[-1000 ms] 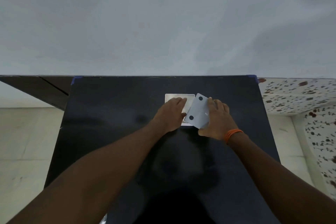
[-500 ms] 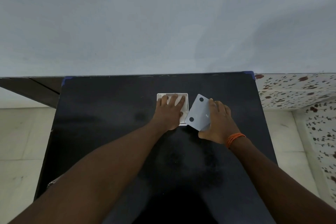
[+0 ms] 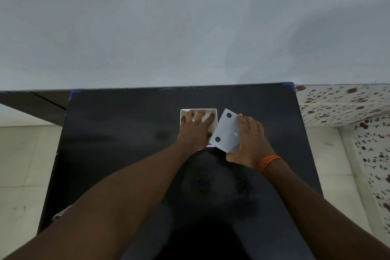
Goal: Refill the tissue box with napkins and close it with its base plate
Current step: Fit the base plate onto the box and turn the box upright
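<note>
Black table [image 3: 126, 133]: left hand [image 3: 195, 131] now deeper in tissue box [image 3: 183, 111] (fingers spread).

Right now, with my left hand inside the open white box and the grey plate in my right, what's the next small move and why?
Probably lift the left hand out of the open white square tissue box. Its fingers are spread inside, apparently pressing on the white napkins, so they block the opening. The right hand holds the flat grey base plate tilted at the box's right edge, ready to slide over once clear.
</note>
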